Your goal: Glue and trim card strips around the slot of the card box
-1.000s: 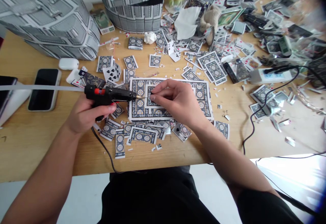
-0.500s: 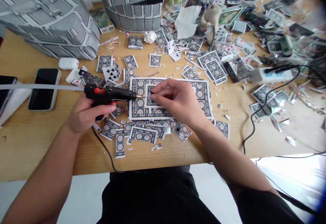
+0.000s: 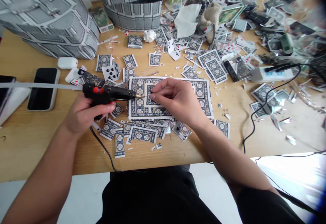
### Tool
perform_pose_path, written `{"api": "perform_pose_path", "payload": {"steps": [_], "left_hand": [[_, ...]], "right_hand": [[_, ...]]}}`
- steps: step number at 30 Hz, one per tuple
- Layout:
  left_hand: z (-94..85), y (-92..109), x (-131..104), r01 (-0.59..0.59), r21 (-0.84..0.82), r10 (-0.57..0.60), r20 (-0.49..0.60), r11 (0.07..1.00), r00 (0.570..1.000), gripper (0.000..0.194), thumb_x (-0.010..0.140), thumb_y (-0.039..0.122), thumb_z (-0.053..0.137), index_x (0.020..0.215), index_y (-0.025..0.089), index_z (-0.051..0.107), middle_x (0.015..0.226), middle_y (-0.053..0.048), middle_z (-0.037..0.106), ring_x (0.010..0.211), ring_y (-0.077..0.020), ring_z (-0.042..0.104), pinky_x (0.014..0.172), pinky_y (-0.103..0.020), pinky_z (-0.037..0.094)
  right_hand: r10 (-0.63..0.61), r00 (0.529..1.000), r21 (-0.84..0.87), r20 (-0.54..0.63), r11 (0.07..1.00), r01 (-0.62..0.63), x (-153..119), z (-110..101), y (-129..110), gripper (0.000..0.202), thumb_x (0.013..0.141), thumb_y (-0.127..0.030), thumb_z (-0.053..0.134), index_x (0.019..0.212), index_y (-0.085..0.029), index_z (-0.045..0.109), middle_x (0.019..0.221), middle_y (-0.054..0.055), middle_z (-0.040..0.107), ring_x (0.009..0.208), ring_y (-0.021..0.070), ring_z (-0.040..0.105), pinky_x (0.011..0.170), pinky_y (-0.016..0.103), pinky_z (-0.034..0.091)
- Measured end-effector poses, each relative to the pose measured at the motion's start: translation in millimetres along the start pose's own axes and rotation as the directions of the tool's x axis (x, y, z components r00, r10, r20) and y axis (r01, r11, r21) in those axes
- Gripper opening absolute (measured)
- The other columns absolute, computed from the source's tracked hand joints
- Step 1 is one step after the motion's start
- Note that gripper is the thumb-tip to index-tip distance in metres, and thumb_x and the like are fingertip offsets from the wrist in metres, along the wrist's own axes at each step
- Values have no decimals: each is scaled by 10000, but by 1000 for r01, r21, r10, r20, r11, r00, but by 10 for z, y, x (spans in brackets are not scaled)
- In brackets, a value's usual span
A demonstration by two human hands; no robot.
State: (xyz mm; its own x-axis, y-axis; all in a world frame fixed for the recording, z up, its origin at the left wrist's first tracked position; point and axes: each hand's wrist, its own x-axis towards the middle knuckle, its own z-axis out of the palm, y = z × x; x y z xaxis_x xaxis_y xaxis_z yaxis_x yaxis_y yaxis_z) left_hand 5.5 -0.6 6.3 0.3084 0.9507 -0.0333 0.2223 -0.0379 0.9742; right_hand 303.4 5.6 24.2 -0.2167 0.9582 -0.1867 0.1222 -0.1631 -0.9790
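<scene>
My left hand (image 3: pixel 85 115) is wrapped round a black glue gun (image 3: pixel 108 93) with red parts and a long white glue stick out of its back. The gun's nozzle points right, over the left part of a rectangular panel (image 3: pixel 139 112) made of patterned blue card backs. Over the panel's middle, my right hand (image 3: pixel 178 100) has thumb and fingertips pressed together at a smaller white-edged card piece (image 3: pixel 149 105). Whether the fingertips pinch that piece or something smaller is hidden. Cut card pieces (image 3: pixel 142 134) lie along the panel's near edge.
Two card-covered containers, a large one (image 3: pixel 61 23) and a rounder one (image 3: pixel 132 13), stand at the back left. A phone (image 3: pixel 43 89) and a white case (image 3: pixel 67 63) lie left. Heaped card scraps, a power strip (image 3: pixel 272 74) and a black cable (image 3: pixel 252 118) are on the right.
My left hand and the glue gun have shifted very slightly left in view. My right hand keeps nearly the same place and pose.
</scene>
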Motion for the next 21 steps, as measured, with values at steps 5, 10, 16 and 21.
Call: {"api": "perform_pose_path", "payload": {"steps": [5,10,16,21], "left_hand": [[-37,50,-8,-32,35,32,5,999,999,107,870,262,819,799,191,784,671,-17,697,486,-116,570,399,-241,448],[-109,22,-18,-23,57,23,16,998,1000,149,876,279,838,773,189,776,646,-16,697,461,-116,570,385,-243,441],[-177,-20,-40,18,44,-17,-19,999,1000,132,860,292,859,801,191,797,660,-29,701,484,-125,579,402,-249,451],[-205,26,-42,49,62,-49,-13,997,999,154,846,332,869,813,196,806,635,-25,683,481,-131,577,410,-257,458]], "right_hand": [[8,1000,-16,2,1000,-8,0,1,4,148,837,-244,828,916,-197,711,752,24,775,675,150,636,615,312,454],[-6,1000,-12,2,1000,6,3,4,8,138,847,-235,820,915,-191,708,732,26,769,677,150,636,622,309,452],[-18,1000,-1,5,1000,18,9,1,15,143,851,-240,820,918,-182,709,728,28,766,658,141,620,611,302,441],[-13,1000,-6,4,1000,13,7,2,8,137,840,-208,823,915,-180,712,748,34,776,677,145,640,624,303,453]]}}
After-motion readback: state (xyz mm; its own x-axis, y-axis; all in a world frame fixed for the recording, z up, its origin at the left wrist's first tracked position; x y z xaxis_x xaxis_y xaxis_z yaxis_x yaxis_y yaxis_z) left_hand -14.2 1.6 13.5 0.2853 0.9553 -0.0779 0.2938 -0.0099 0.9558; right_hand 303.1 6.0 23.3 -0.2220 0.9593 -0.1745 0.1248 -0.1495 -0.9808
